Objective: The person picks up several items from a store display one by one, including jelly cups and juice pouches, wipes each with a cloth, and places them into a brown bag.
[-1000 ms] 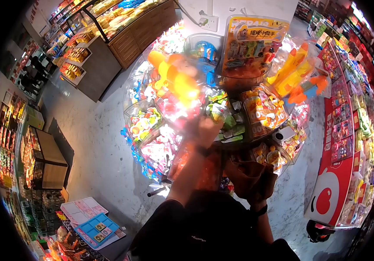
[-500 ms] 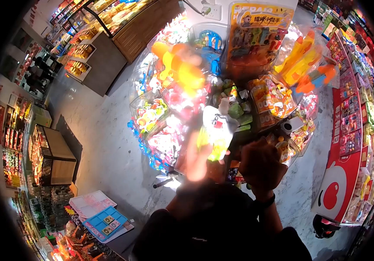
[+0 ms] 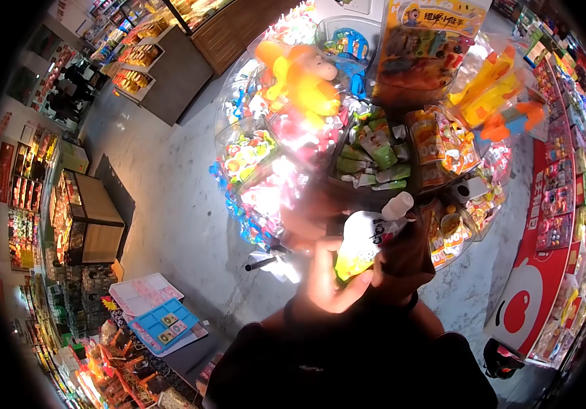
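Observation:
A white and green spout pouch (image 3: 362,238) with dark lettering and a thick white cap (image 3: 398,205) is held upright, leaning right, in front of my body. My left hand (image 3: 330,279) is closed around its lower left, thumb across the front. In deep shadow, my right hand (image 3: 407,255) is closed against the pouch's right side below the cap; its fingertips are hard to make out. Just beyond lies a bin of green-and-white packets (image 3: 378,146). Orange snack bags (image 3: 443,146) fill the bin to its right.
A round candy display surrounds these bins, with a yellow-orange plush toy (image 3: 303,78) and a boxed toy set (image 3: 429,48) on it. A small camera-like device (image 3: 467,189) sits at its right. Red shelving (image 3: 531,273) runs along the right; a blue tray (image 3: 163,326) lies lower left.
The pouch has come nearer my body and moved right, and its cap now shows. My right hand has closed in beside it. The view has shifted slightly, moving the display rightward.

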`<control>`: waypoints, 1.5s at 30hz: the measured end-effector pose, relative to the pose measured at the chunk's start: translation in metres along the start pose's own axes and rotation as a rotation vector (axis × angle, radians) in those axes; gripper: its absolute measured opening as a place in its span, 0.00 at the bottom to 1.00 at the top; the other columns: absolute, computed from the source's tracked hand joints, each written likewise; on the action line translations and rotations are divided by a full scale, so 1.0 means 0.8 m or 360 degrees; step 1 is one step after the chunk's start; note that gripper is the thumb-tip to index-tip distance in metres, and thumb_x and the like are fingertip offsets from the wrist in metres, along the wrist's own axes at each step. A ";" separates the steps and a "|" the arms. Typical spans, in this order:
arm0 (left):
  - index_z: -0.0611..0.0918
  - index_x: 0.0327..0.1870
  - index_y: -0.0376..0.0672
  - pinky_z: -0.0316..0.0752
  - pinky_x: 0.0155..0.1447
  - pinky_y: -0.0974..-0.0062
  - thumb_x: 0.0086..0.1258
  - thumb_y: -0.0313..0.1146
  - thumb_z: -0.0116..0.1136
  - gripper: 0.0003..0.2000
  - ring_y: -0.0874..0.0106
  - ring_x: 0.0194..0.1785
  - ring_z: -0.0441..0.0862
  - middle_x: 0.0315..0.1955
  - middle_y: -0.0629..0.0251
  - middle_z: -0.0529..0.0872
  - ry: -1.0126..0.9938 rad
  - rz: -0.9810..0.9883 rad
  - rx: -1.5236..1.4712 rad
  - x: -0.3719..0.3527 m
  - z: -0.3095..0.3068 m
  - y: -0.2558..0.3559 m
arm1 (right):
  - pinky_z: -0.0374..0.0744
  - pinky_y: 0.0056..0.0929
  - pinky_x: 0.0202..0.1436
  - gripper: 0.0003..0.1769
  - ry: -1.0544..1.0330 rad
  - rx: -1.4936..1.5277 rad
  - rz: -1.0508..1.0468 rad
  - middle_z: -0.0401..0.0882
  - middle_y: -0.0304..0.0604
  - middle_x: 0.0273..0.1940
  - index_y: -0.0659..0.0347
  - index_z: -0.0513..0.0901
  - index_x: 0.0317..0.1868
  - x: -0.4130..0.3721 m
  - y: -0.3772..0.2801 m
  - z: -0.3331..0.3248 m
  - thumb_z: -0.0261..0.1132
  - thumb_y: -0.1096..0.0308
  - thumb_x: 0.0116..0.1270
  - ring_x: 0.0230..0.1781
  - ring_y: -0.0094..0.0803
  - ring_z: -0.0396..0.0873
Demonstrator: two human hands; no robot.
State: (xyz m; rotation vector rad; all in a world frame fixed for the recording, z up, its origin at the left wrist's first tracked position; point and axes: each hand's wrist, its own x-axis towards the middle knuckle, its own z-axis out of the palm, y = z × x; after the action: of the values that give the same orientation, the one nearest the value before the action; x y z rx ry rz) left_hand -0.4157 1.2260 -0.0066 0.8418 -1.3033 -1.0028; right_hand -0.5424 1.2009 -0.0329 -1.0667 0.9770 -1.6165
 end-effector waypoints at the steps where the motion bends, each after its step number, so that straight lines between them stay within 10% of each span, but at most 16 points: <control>1: 0.65 0.51 0.37 0.71 0.47 0.77 0.62 0.22 0.61 0.20 0.76 0.41 0.77 0.39 0.60 0.80 -0.0047 0.0001 0.0082 -0.003 -0.004 -0.002 | 0.73 0.24 0.48 0.12 0.0034 0.0118 0.0030 0.74 0.42 0.44 0.65 0.72 0.49 0.003 0.000 0.000 0.55 0.74 0.65 0.44 0.28 0.74; 6: 0.66 0.50 0.36 0.70 0.50 0.78 0.65 0.22 0.57 0.16 0.76 0.45 0.78 0.40 0.60 0.81 -0.0043 -0.0062 -0.0182 0.004 0.005 0.006 | 0.72 0.24 0.51 0.14 0.0446 0.0594 0.0384 0.75 0.44 0.46 0.68 0.72 0.50 0.015 -0.025 0.015 0.56 0.80 0.62 0.44 0.30 0.75; 8: 0.66 0.50 0.36 0.70 0.49 0.79 0.66 0.22 0.56 0.15 0.77 0.44 0.78 0.41 0.61 0.81 -0.0050 -0.0079 -0.0269 0.005 0.005 0.006 | 0.74 0.23 0.48 0.14 0.0495 0.0107 0.0311 0.76 0.45 0.44 0.68 0.73 0.49 0.016 -0.040 0.025 0.57 0.77 0.63 0.42 0.30 0.75; 11: 0.67 0.49 0.37 0.71 0.49 0.80 0.67 0.22 0.55 0.13 0.78 0.44 0.78 0.42 0.62 0.81 0.0018 -0.0292 -0.0587 -0.006 0.003 -0.003 | 0.76 0.23 0.44 0.15 0.0273 -0.1086 -0.0113 0.77 0.45 0.41 0.66 0.73 0.49 0.017 -0.055 0.031 0.56 0.65 0.67 0.39 0.30 0.77; 16: 0.68 0.50 0.38 0.71 0.46 0.81 0.71 0.26 0.51 0.11 0.81 0.39 0.77 0.37 0.66 0.81 0.0188 -0.0454 -0.0738 0.005 0.012 0.009 | 0.74 0.26 0.49 0.11 -0.0157 -0.1690 -0.0192 0.77 0.46 0.45 0.69 0.74 0.47 0.004 -0.077 0.029 0.52 0.78 0.65 0.44 0.35 0.76; 19: 0.67 0.49 0.39 0.70 0.47 0.80 0.70 0.24 0.52 0.11 0.81 0.41 0.75 0.38 0.67 0.79 0.0132 -0.0490 -0.0800 -0.002 0.008 0.005 | 0.74 0.26 0.45 0.17 -0.0662 -0.0815 0.0133 0.77 0.44 0.43 0.68 0.71 0.52 0.013 -0.084 0.028 0.58 0.73 0.62 0.42 0.37 0.76; 24: 0.67 0.48 0.40 0.66 0.50 0.82 0.67 0.20 0.53 0.12 0.80 0.46 0.72 0.39 0.68 0.75 -0.0083 -0.0301 -0.0360 -0.005 0.006 0.000 | 0.74 0.31 0.43 0.23 -0.0549 -0.1742 -0.0055 0.77 0.44 0.40 0.66 0.69 0.53 0.005 -0.095 0.017 0.63 0.69 0.57 0.38 0.35 0.76; 27: 0.68 0.48 0.40 0.66 0.51 0.81 0.66 0.21 0.55 0.12 0.79 0.47 0.71 0.39 0.68 0.74 -0.0227 -0.0305 -0.0414 -0.001 0.004 0.005 | 0.73 0.29 0.50 0.19 -0.0320 -0.0327 0.0575 0.75 0.47 0.45 0.67 0.71 0.51 -0.003 -0.053 -0.008 0.59 0.72 0.60 0.42 0.32 0.75; 32: 0.69 0.52 0.37 0.67 0.55 0.76 0.68 0.27 0.54 0.14 0.77 0.50 0.73 0.45 0.65 0.75 -0.0161 -0.0309 -0.0585 -0.005 0.005 -0.004 | 0.76 0.27 0.44 0.05 0.0038 -0.0964 -0.0521 0.77 0.52 0.43 0.68 0.80 0.32 -0.001 -0.049 -0.009 0.64 0.73 0.59 0.39 0.33 0.78; 35: 0.63 0.64 0.30 0.67 0.61 0.72 0.69 0.37 0.52 0.27 0.70 0.58 0.74 0.57 0.56 0.74 -0.0042 -0.0563 -0.0776 -0.010 -0.002 -0.011 | 0.76 0.28 0.45 0.10 0.0003 -0.0876 -0.0446 0.74 0.52 0.45 0.65 0.79 0.38 -0.012 -0.015 -0.024 0.66 0.72 0.56 0.41 0.33 0.77; 39: 0.62 0.65 0.29 0.69 0.59 0.74 0.69 0.39 0.52 0.29 0.71 0.54 0.76 0.53 0.57 0.76 0.0055 -0.0408 -0.0705 -0.006 0.001 -0.002 | 0.76 0.28 0.46 0.15 0.0246 0.0258 0.0487 0.75 0.47 0.44 0.64 0.74 0.46 -0.028 -0.025 -0.021 0.64 0.69 0.60 0.41 0.31 0.77; 40: 0.72 0.52 0.35 0.68 0.56 0.77 0.70 0.29 0.50 0.13 0.77 0.49 0.75 0.45 0.64 0.80 0.0147 -0.0360 -0.0787 0.000 0.007 0.009 | 0.76 0.28 0.46 0.17 0.0307 0.0543 0.0714 0.76 0.45 0.44 0.63 0.73 0.48 -0.029 -0.032 -0.019 0.64 0.68 0.61 0.41 0.31 0.77; 42: 0.72 0.52 0.35 0.69 0.55 0.77 0.69 0.26 0.51 0.12 0.77 0.48 0.76 0.44 0.65 0.80 0.0154 -0.0338 -0.0652 -0.004 0.006 0.007 | 0.76 0.29 0.45 0.17 0.0022 -0.0091 0.0534 0.77 0.42 0.42 0.63 0.72 0.50 -0.022 -0.058 -0.009 0.61 0.66 0.63 0.40 0.30 0.77; 44: 0.72 0.50 0.36 0.71 0.50 0.77 0.66 0.24 0.58 0.13 0.78 0.45 0.77 0.41 0.66 0.80 0.0069 -0.0315 -0.0500 -0.016 0.001 -0.002 | 0.76 0.28 0.44 0.15 -0.0661 -0.1883 -0.0387 0.78 0.38 0.40 0.63 0.73 0.49 0.000 -0.094 0.008 0.58 0.64 0.67 0.38 0.28 0.77; 45: 0.73 0.50 0.36 0.71 0.50 0.77 0.65 0.24 0.60 0.14 0.78 0.45 0.77 0.41 0.65 0.80 -0.0041 -0.0218 -0.0303 -0.013 -0.001 -0.005 | 0.76 0.29 0.44 0.16 -0.0482 -0.2009 -0.0331 0.77 0.42 0.40 0.66 0.72 0.49 -0.004 -0.087 0.008 0.58 0.63 0.68 0.38 0.31 0.77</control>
State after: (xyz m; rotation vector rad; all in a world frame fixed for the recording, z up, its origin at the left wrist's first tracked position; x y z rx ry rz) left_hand -0.4156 1.2344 -0.0142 0.7817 -1.1622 -1.2293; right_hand -0.5548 1.2201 0.0334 -2.2067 1.7483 -0.8001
